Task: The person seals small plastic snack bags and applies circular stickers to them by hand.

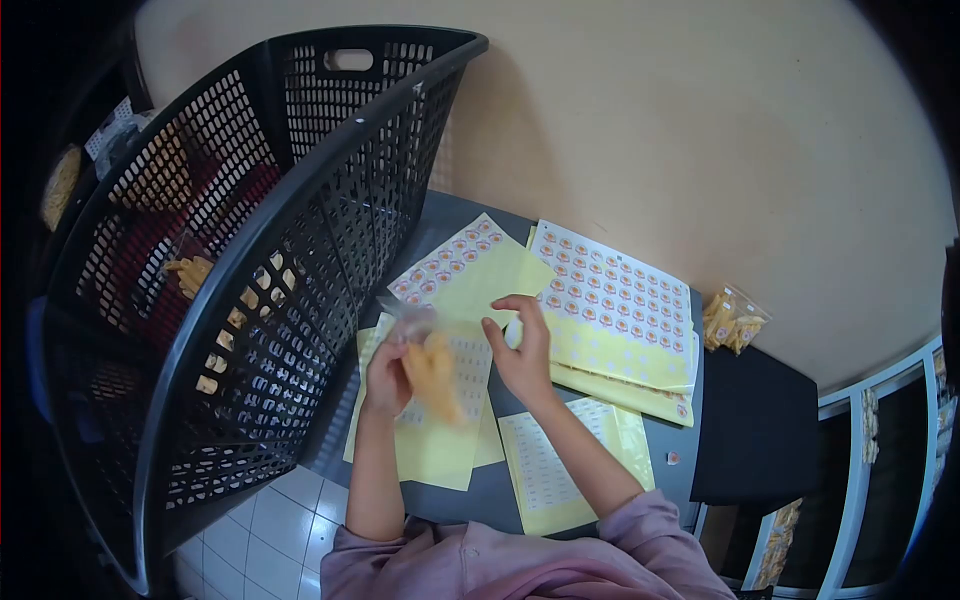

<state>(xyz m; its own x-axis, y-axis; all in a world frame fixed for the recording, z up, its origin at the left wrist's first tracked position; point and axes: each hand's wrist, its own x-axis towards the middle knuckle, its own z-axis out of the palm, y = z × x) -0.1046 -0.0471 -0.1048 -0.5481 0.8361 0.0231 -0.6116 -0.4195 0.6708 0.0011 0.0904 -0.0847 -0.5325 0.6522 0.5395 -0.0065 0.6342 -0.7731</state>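
My left hand (388, 377) is closed on a clear plastic bag of yellow snack sticks (435, 375), which is smeared by motion. My right hand (522, 352) is raised to the right of the bag, thumb and forefinger apart and curved. Nothing that I can make out is between them. Below the bag lie yellow backing sheets with small printed labels (440, 455). A partly used sheet of round stickers (445, 262) lies beyond my hands. A stack of round-sticker sheets (620, 290) is beyond my right hand.
A tall black slatted basket (340, 190) stands at the left, with snack bags inside. Another label sheet (550, 465) lies under my right forearm. One loose sticker (673, 458) is on the grey table (440, 215). Filled snack bags (735, 318) sit at the right by the wall.
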